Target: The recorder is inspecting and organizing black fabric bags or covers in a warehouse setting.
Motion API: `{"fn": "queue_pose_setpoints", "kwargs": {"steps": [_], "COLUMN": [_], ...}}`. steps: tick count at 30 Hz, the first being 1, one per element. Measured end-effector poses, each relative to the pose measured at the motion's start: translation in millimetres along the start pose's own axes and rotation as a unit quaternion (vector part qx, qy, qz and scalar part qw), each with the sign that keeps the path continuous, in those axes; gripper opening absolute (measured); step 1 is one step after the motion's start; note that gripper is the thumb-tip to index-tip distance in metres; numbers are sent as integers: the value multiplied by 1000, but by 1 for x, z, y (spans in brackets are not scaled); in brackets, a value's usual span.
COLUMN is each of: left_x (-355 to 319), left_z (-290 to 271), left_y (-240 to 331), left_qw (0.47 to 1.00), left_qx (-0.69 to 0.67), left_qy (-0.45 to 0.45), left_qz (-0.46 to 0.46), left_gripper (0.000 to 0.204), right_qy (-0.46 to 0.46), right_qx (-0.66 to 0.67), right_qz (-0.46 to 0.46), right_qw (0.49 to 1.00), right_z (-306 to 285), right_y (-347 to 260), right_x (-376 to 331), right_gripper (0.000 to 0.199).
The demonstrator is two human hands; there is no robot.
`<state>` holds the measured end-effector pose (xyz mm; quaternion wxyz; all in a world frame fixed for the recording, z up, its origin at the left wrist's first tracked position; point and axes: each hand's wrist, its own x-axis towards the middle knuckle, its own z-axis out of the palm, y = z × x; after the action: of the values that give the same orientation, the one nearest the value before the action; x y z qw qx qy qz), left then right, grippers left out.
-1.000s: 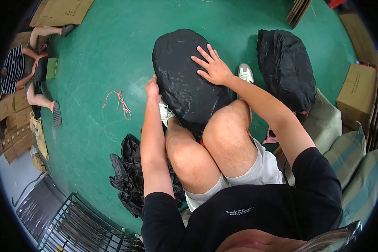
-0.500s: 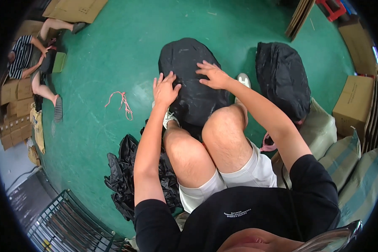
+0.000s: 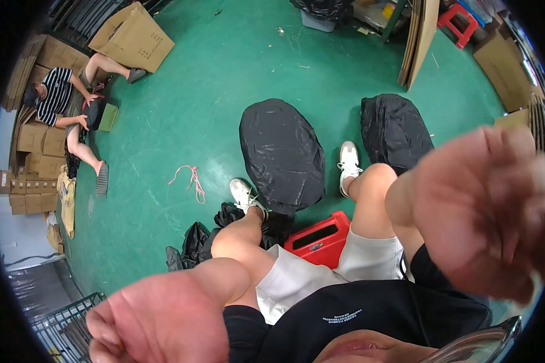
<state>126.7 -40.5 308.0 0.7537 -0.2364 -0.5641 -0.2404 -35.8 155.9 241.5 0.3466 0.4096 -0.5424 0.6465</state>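
Note:
Raised close to the camera, my left hand (image 3: 163,317) fills the lower left, its palm bare and its fingers loosely bent with nothing seen in them. My right hand (image 3: 475,212) is up at the right, its palm in sight. Motion and shadow smear its fingers. On the floor ahead of my feet lies a rounded black plastic-wrapped bundle (image 3: 281,154), and neither hand touches it. A second black bundle (image 3: 393,130) lies to its right, partly behind my right hand.
A red plastic stool (image 3: 321,239) is between my legs. Crumpled black plastic (image 3: 195,243) lies by my left leg, with pink string (image 3: 194,183) farther out. A person in a striped shirt (image 3: 54,94) sits far left among cardboard boxes (image 3: 41,139). Flattened cardboard (image 3: 419,45) stands at the back right.
Both hands have left the top of the nearer black bundle and come up close to the camera. My knees have spread apart, uncovering the red stool. The view has tilted upward.

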Motion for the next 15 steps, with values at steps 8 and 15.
{"fn": "queue_pose_setpoints", "kwargs": {"steps": [8,15], "left_x": [-9,-16], "left_z": [11,17], "left_y": [1,3], "left_qw": [998,993], "left_qx": [43,110], "left_qy": [-29,-16], "left_qz": [19,40], "left_gripper": [22,19], "right_qy": [-40,-39], "right_qx": [-97,-117], "right_qz": [-2,-34], "right_qw": [994,992], "right_z": [-33,-53], "right_y": [-14,-14], "right_x": [-1,9], "right_gripper": [16,19]}}
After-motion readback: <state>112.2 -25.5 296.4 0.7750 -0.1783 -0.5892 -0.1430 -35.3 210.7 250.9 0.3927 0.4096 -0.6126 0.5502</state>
